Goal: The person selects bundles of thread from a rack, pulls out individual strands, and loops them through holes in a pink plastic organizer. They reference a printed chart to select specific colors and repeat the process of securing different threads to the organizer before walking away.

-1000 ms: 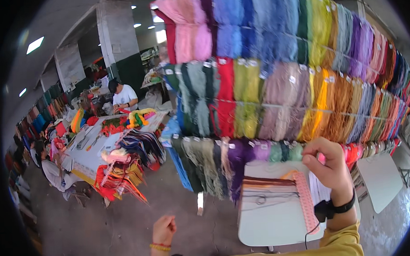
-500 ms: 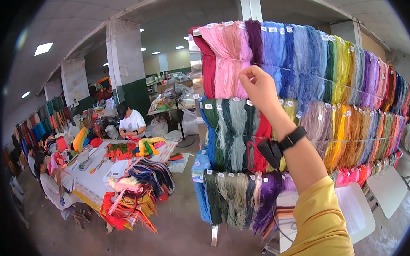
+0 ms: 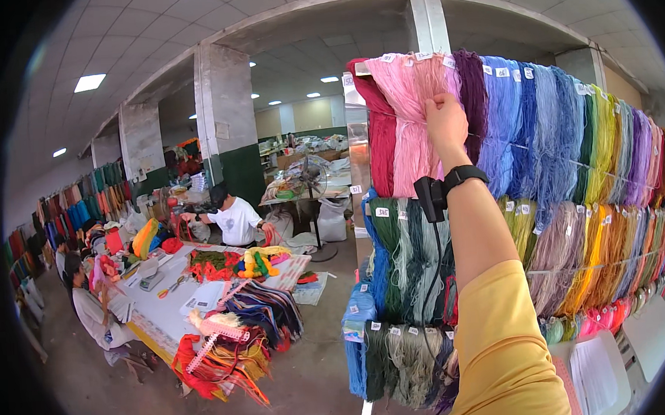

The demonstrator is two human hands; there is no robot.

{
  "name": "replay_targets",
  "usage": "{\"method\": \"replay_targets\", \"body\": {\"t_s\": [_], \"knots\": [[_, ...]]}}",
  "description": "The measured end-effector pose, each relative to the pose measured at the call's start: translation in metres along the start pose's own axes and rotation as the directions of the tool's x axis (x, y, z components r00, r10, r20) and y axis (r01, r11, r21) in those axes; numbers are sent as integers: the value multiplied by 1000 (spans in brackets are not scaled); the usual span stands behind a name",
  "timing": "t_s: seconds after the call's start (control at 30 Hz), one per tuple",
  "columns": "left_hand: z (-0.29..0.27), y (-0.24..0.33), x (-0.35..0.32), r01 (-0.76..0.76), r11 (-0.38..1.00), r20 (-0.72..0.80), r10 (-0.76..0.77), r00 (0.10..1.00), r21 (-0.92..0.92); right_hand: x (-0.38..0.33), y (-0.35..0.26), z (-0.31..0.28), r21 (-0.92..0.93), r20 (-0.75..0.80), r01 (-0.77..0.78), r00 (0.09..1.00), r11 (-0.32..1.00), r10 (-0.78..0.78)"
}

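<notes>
My right hand [image 3: 446,121]: raised high, arm in a yellow sleeve [image 3: 502,348], a black wrist band [image 3: 461,176] just below the hand. The grip is closed on a strand of the pink yarn hank [image 3: 410,122], fingers curled into the fibres near the top of the hank.
My left hand: out of the picture, so I cannot tell its grip.
Pink yarn hank: hangs in the top row of the yarn rack [image 3: 525,199], near the rack's left end, between a dark red hank [image 3: 377,131] on its left and a deep purple hank [image 3: 475,97] on its right.
Yarn rack: fills the right half of the view, with rows of hanging hanks. Blues, greens, yellows and violets run to the right in the top row; greens, tans and oranges hang in the row below; dark greens and browns hang lowest. Small white tags sit at the tops of the hanks.
Tabletop [image 3: 166,304]: well apart from me, lower left, long and pale, carrying piles of coloured yarn, with bundles of threads [image 3: 227,345] draped over its near end.
Other people: a person in a white shirt [image 3: 233,219] sits at the far side of the tabletop; another person [image 3: 92,307] sits at its left side.
Room: concrete pillars, white ceiling panels with lights, more yarn hanging along the far left wall.
</notes>
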State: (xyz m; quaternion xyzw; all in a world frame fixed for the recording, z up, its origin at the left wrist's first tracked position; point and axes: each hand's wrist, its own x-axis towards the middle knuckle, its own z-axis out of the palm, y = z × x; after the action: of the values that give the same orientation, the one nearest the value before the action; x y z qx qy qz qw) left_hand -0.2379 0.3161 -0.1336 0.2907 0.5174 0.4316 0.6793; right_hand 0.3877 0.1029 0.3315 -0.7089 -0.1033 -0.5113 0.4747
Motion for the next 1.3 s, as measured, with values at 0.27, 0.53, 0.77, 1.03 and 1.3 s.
{"method": "replay_targets", "body": {"t_s": [0.27, 0.53, 0.77, 1.03, 1.3], "knots": [[27, -6, 9, 2, 1000, 47, -3, 999, 27, -2, 7, 0, 252, -17, 195, 980, 948, -197], [30, -3, 16, -16, 982, 305, -43, 951, 190, -204, -19, -41, 391, 388, 549, 630, 739, -673], [104, 32, -69, -402, 895, 728, 144, 671, 193, -497, -61, -199, 797, 476, -70, -538, 600, -696], [155, 61, -152, -412, 851, 929, -209, 307, 327, -391, -71, -235, 671, 738, 44, 45, 740, -673], [182, 83, -197, -709, 670, 975, -161, 152, 221, -390, -10, -262, 480, 877, -273, 123, 834, -464]]}}
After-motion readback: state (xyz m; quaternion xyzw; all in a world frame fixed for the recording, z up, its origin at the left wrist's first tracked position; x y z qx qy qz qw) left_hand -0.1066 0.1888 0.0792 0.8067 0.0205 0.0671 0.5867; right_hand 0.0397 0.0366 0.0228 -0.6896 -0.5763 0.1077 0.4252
